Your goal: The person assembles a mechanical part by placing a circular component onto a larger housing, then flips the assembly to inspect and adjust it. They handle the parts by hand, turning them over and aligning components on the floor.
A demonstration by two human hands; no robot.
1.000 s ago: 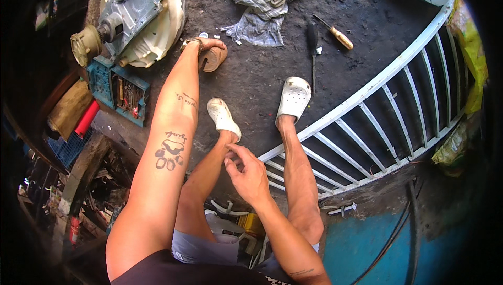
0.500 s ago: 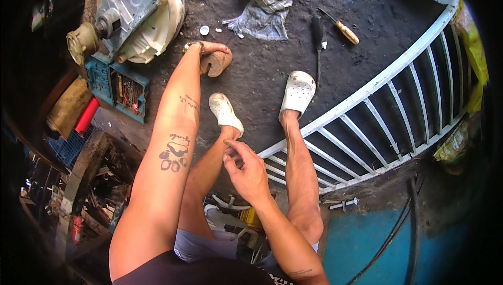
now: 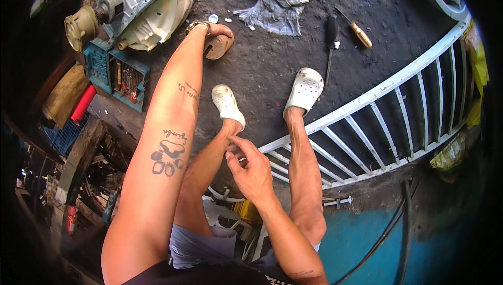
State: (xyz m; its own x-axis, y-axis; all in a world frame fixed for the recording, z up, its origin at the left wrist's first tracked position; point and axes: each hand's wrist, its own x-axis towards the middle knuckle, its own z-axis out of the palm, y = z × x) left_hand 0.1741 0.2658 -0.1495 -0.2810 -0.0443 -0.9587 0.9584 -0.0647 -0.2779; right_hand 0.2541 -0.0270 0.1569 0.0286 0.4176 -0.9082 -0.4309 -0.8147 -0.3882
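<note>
— Grip first: the left hand [image 3: 212,29], reached far out to the upper middle of the head view, curls its fingers over the top of a flat brown heart-shaped wooden piece [image 3: 219,47] lying on the dark concrete floor [image 3: 272,70]. Fingers are bent down onto its upper edge, thumb side hidden, so I cannot tell whether they truly clamp it or only rest there.

— And the other one?

— The right hand [image 3: 251,167] sits at centre frame, fingers loosely spread, fingertips touching the left shin just above the white perforated clog [image 3: 228,105]. It holds nothing.

— How far along does this look?

— Early, I'd judge. The wooden piece is still flat on the floor, not lifted. The grey metal gearbox on its cream plastic tub base [image 3: 141,4] lies at upper left, just beside the hand, with nobody touching it. The black-handled screwdriver [image 3: 330,44] and the wooden-handled screwdriver [image 3: 355,29] lie untouched at upper right, well apart from either hand.

— So the piece relative to the grip?

— Directly under the left fingers, protruding below and to the right of them.
</note>
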